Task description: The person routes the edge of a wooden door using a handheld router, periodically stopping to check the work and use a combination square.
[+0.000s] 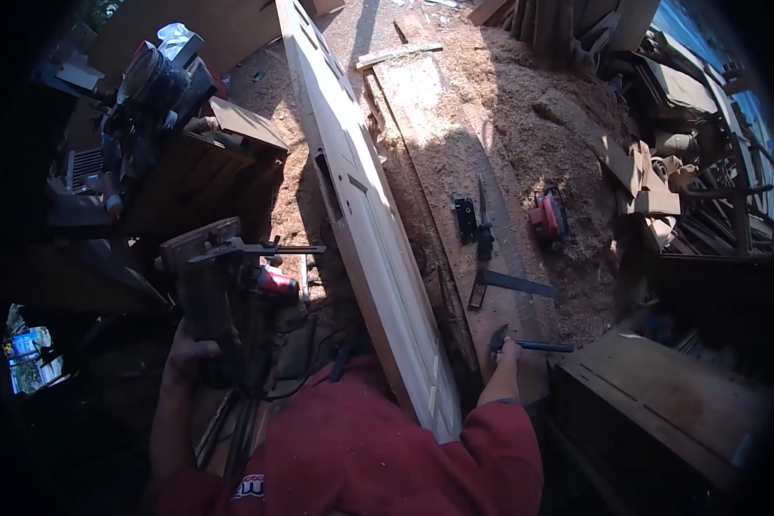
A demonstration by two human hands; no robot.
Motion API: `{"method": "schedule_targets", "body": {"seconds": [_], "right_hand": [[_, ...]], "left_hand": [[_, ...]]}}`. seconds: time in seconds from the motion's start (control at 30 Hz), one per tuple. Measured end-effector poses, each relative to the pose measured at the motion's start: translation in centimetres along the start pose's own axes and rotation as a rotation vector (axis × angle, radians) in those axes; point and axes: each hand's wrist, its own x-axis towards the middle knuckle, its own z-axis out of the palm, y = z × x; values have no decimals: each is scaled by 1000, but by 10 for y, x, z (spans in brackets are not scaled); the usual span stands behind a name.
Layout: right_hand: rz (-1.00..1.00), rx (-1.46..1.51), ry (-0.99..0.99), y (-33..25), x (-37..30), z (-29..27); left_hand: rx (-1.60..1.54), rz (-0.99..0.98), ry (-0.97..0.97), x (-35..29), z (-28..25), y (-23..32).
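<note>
My right hand (509, 350) is closed round a hammer (546, 347) with a dark head and handle, low over the plank bench. At the left, my left hand (189, 351) rests against a dark, bulky thing (202, 267), its thumb across the near side. A metal bar crosses that thing; its kind and most of my fingers are lost in shadow. Between my arms a pale wooden door (378, 249) stands on its long edge, with a slot (328, 187) cut in that edge. On the plank lie a try square (516, 285), a black lock case (465, 221) and a chisel (484, 228).
A red and black tool (549, 215) sits on wood shavings right of the plank (456, 163). Beyond the door at left stands a wooden cabinet (206, 181) with machinery (155, 95) on it. Scrap wood (662, 172) is piled at right, behind a wooden box (671, 396).
</note>
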Motion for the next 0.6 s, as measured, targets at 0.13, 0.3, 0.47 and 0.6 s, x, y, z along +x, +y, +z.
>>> {"method": "schedule_targets", "body": {"seconds": [0.13, 0.3, 0.47, 0.6], "right_hand": [[-355, -533, 298, -22, -42, -4], [-1571, -456, 227, -154, -257, 6], [-2375, -205, 4, -222, -425, 41], [-2625, -321, -213, -226, -489, 71]], "left_hand": [[16, -5, -19, 11, 2, -8], [-144, -38, -131, 32, 19, 3], [-445, -106, -307, 58, 31, 13], [-681, -229, -367, 73, 76, 20]]}}
